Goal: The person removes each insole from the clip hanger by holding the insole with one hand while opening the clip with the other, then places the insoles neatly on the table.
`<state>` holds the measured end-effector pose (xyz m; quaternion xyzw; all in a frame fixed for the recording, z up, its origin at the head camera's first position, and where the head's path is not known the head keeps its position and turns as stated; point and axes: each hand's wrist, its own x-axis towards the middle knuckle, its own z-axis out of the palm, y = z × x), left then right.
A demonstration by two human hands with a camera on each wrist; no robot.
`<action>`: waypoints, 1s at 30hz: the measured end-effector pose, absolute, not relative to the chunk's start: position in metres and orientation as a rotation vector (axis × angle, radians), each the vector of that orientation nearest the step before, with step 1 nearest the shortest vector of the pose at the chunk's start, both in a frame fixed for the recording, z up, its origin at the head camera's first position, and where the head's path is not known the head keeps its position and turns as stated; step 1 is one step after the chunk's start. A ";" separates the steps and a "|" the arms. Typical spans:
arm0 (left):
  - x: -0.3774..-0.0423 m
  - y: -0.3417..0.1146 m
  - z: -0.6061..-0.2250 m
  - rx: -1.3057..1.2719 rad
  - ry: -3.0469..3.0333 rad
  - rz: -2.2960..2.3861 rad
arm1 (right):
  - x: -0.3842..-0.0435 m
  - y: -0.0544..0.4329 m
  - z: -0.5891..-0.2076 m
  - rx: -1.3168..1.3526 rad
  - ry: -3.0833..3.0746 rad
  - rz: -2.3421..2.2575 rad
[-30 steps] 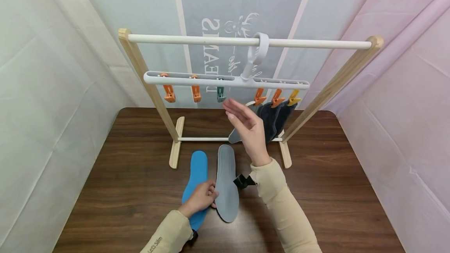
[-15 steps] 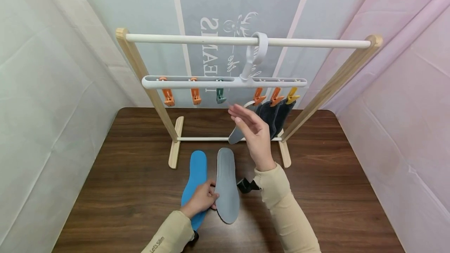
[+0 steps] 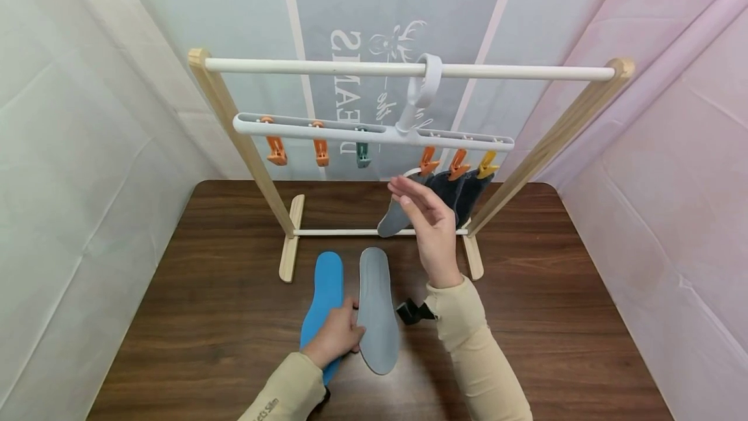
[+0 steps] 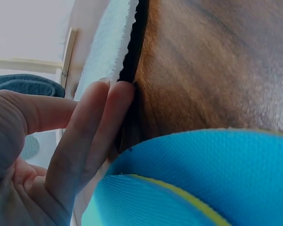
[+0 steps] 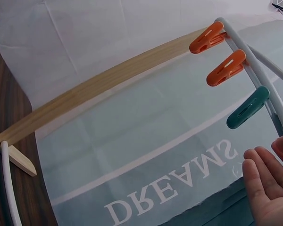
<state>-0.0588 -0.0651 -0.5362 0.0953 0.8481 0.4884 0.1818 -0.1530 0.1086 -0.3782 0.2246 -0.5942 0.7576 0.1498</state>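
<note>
My left hand (image 3: pixel 339 333) pinches the left edge of a grey insole (image 3: pixel 378 310) that lies on the table; in the left wrist view its fingertips meet the insole's pale edge and dark underside. Beneath that hand, a blue insole (image 3: pixel 323 291) lies partly covered. My right hand (image 3: pixel 431 229) is raised with its fingers fairly straight, holding nothing. Behind it, a grey insole (image 3: pixel 394 216) and dark insoles (image 3: pixel 472 197) hang from clips, partly hidden. On the white hanger's (image 3: pixel 327 130) left half, orange clips (image 3: pixel 321 151) and a green clip (image 3: pixel 363 154) hold nothing.
A wooden rack (image 3: pixel 242 141) with a white top rod (image 3: pixel 315 67) bears the hanger by its hook. Its feet stand on the brown table (image 3: pixel 222 317). Curtains (image 3: pixel 76 148) enclose the back and sides.
My right hand has drifted a little to the right and down, away from the green clip. The hanger rocks slightly, its left end now higher. My left hand stays at the grey insole's edge.
</note>
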 end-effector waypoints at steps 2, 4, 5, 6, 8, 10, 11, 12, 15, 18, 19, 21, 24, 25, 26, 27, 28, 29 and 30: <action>-0.059 -0.064 -0.536 0.278 2.427 1.339 | -0.153 0.110 -0.379 0.640 -1.702 2.175; -0.058 -0.062 -0.536 0.285 2.455 1.313 | -0.152 0.110 -0.379 0.632 -1.699 2.174; -0.058 -0.062 -0.537 0.289 2.468 1.299 | -0.152 0.110 -0.380 0.626 -1.697 2.174; -0.057 -0.061 -0.537 0.292 2.478 1.288 | -0.152 0.111 -0.380 0.621 -1.695 2.175; -0.057 -0.060 -0.537 0.296 2.496 1.277 | -0.152 0.111 -0.381 0.614 -1.692 2.174; -0.056 -0.060 -0.537 0.304 2.516 1.265 | -0.153 0.112 -0.382 0.610 -1.689 2.171; -0.056 -0.059 -0.537 0.309 2.525 1.258 | -0.153 0.113 -0.383 0.608 -1.688 2.168; -0.056 -0.059 -0.537 0.314 2.534 1.254 | -0.154 0.113 -0.383 0.606 -1.686 2.166; -0.056 -0.059 -0.537 0.328 2.558 1.233 | -0.154 0.114 -0.383 0.599 -1.681 2.155; -0.057 -0.058 -0.538 0.338 2.572 1.222 | -0.154 0.116 -0.383 0.586 -1.668 2.161; -0.057 -0.058 -0.538 0.341 2.576 1.220 | -0.154 0.116 -0.383 0.583 -1.662 2.165; -0.058 -0.057 -0.538 0.339 2.576 1.220 | -0.155 0.117 -0.383 0.573 -1.643 2.180; -0.059 -0.057 -0.538 0.345 2.581 1.218 | -0.155 0.119 -0.382 0.555 -1.614 2.196; -0.060 -0.057 -0.538 0.350 2.593 1.204 | -0.155 0.120 -0.382 0.549 -1.602 2.200; -0.060 -0.057 -0.538 0.354 2.605 1.191 | -0.156 0.120 -0.382 0.542 -1.594 2.201; -0.061 -0.057 -0.537 0.362 2.622 1.171 | -0.156 0.121 -0.382 0.536 -1.587 2.203; -0.061 -0.056 -0.537 0.370 2.640 1.148 | -0.156 0.122 -0.382 0.530 -1.581 2.201; -0.061 -0.056 -0.537 0.377 2.655 1.126 | -0.156 0.122 -0.382 0.525 -1.576 2.200; -0.062 -0.056 -0.536 0.389 2.673 1.097 | -0.156 0.123 -0.383 0.521 -1.572 2.198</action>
